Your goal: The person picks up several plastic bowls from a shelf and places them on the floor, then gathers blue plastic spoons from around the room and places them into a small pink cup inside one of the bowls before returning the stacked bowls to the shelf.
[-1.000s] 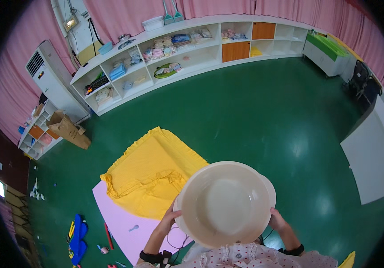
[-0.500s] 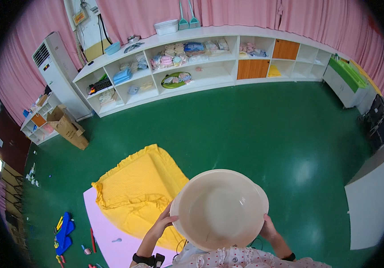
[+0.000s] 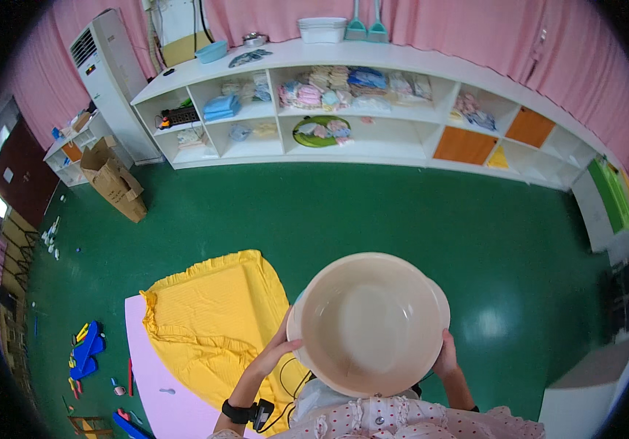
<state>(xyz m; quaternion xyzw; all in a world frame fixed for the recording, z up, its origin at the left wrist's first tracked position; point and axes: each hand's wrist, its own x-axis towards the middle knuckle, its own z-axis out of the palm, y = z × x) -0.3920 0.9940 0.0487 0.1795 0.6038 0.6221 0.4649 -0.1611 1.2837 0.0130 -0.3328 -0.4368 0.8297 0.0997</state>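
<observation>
A large cream plastic basin (image 3: pixel 369 322) is held up in front of my body, its inside facing me and looking empty. My left hand (image 3: pixel 279 350) grips its left rim, thumb over the edge. On the opposite side my right hand (image 3: pixel 446 358) is closed on the right rim; its fingertips are hidden behind the basin. Left of the basin, a yellow ruffled cloth (image 3: pixel 208 307) lies spread over a pale pink table (image 3: pixel 139 329). A small grey-blue spoon-shaped thing (image 3: pixel 167 391) rests on the pink surface.
A long white shelf unit (image 3: pixel 402 157) with folded cloths lines the far wall. Beside the tall air conditioner (image 3: pixel 113 80) stands an open cardboard box (image 3: pixel 113 183). Blue toy pieces (image 3: pixel 89 351) lie on the green floor (image 3: pixel 314 212) at left. A white panel (image 3: pixel 585 399) stands at right.
My view has turned, so the shelves sit lower and further right in it. The basin has shifted slightly up and right in the picture, still in both hands.
</observation>
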